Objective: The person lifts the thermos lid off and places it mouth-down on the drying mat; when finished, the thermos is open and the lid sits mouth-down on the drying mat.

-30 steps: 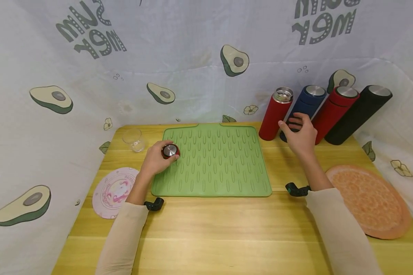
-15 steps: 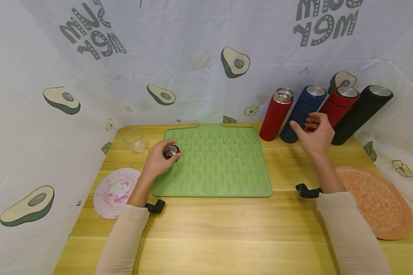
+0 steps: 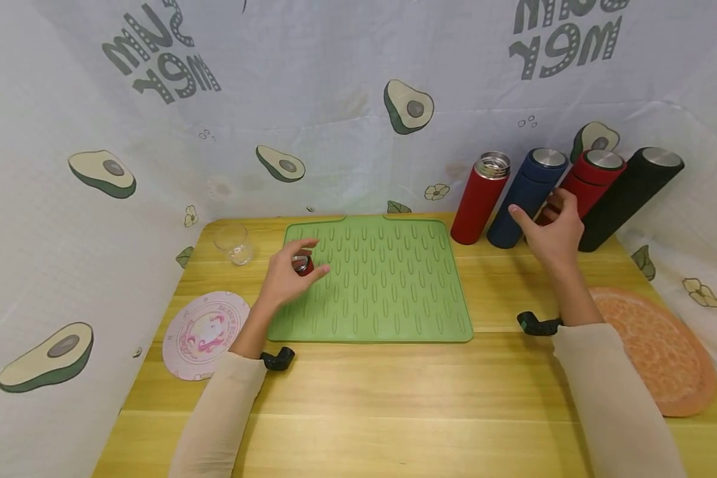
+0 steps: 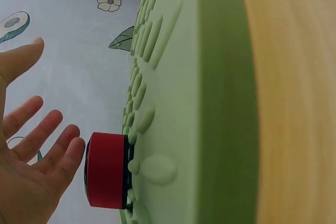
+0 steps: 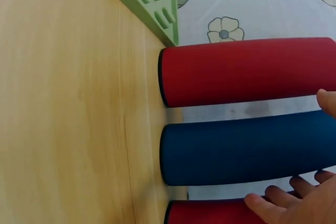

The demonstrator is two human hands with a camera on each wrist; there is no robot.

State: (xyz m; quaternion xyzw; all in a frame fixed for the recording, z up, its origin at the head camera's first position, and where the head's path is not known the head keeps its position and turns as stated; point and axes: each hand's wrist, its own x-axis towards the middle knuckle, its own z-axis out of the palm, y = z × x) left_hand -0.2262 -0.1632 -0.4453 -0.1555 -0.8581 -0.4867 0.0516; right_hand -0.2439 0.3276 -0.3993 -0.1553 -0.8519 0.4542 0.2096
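Note:
A small red lid (image 3: 306, 267) with a metal top rests on the left part of the green ridged mat (image 3: 370, 285). My left hand (image 3: 283, 275) hovers around it, thumb and fingers spread; in the left wrist view the fingertips are just beside the lid (image 4: 107, 171). At the right, my right hand (image 3: 556, 236) is at the blue thermos (image 3: 526, 189). Its thumb is on the left side and its fingers reach into the gap before the second red thermos (image 3: 591, 186); firm contact cannot be made out. Left of the blue one stands a red thermos (image 3: 478, 199) without a lid, its steel mouth showing.
A black thermos (image 3: 627, 192) ends the row at the right. Behind everything hangs a patterned cloth (image 3: 334, 79). A clear glass (image 3: 238, 249) and a pink round mat (image 3: 206, 335) are on the left; an orange-brown round mat (image 3: 657, 352) lies front right.
My left fingers have opened away from the lid, leaving it on the mat. The right hand has moved rightward, its fingers now between the blue thermos and the second red one.

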